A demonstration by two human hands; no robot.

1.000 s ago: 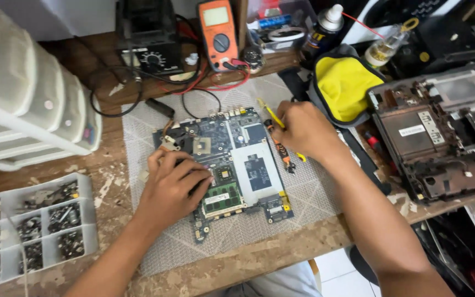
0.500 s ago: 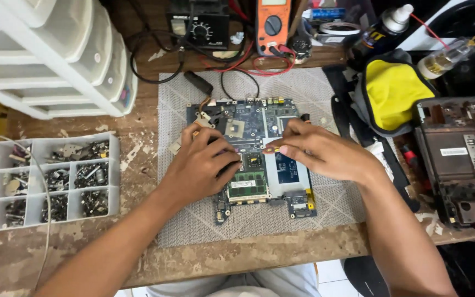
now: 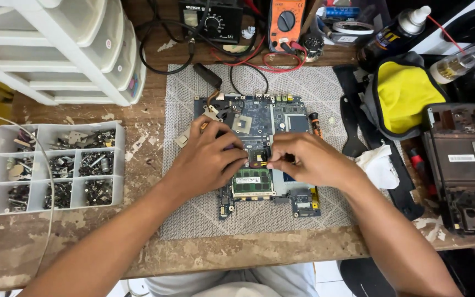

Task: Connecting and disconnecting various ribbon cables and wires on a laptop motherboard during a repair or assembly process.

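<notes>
A blue laptop motherboard (image 3: pixel 259 118) lies on a grey patterned mat (image 3: pixel 303 88) on a worn wooden bench. My left hand (image 3: pixel 210 159) rests on the board's left half, fingers curled and fingertips pressing at its middle. My right hand (image 3: pixel 309 159) comes in from the right and pinches a thin yellow tool (image 3: pixel 263 163), its tip on the board between the two hands. Just below the fingertips a green memory module (image 3: pixel 253 181) sits in its slot. What lies under the fingers is hidden.
A clear compartment tray of screws (image 3: pixel 56 165) sits at the left, with white plastic drawers (image 3: pixel 56 49) behind it. An orange multimeter (image 3: pixel 286 16) and a black soldering station (image 3: pixel 210 16) stand at the back. At the right are a yellow-lined pouch (image 3: pixel 408 96) and an opened laptop chassis (image 3: pixel 463 165).
My right hand has moved with the yellow tool from the board's upper right corner to its middle, meeting my left hand. The view has shifted closer over the board.
</notes>
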